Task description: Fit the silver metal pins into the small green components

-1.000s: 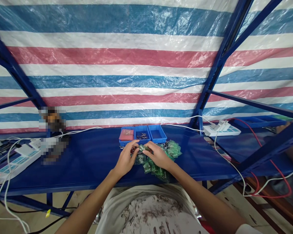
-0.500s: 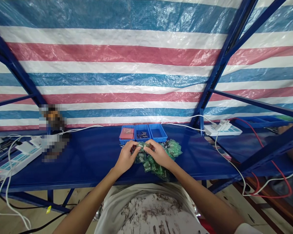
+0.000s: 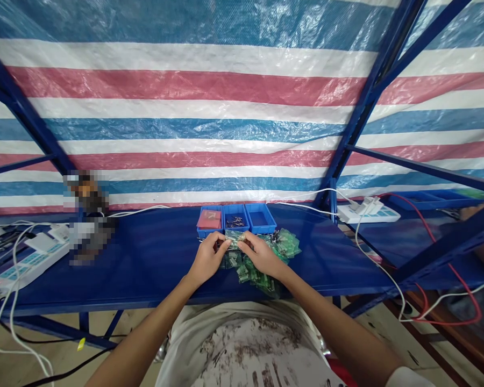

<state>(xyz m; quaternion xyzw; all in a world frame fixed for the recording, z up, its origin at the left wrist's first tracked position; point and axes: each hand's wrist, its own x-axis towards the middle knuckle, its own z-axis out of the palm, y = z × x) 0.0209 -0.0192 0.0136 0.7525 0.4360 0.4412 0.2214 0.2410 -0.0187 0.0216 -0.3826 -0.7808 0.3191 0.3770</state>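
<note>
Left hand (image 3: 207, 259) and right hand (image 3: 260, 255) meeting over blue shelf top (image 3: 153, 258), just near of the three blue bins. Both pinching the same small green circuit board (image 3: 234, 239), left fingertips on its left end, right fingertips on its right end. Board held roughly level, slightly above the surface, just near of the middle bin (image 3: 236, 219). Fingers of both hands curled in a pinch grip; remaining fingers tucked under, detail too small to tell.

Pile of green boards (image 3: 272, 258) spread to the right of and under the right hand, reaching right toward the shelf upright. A few darker pieces lying below the held board, between the two hands.

Left bin (image 3: 209, 219) holding something reddish-pink. Middle bin holding small dark metal pins. Right bin (image 3: 260, 217) contents not discernible.

White power strip (image 3: 28, 260) at far left with white cables trailing off the near edge. Second white power strip (image 3: 369, 213) far right, plugs seated, white cable running to it along the back. Red wire (image 3: 447, 258) looping down at right. Striped red-white-blue tarp (image 3: 185, 107) behind everything.
</note>
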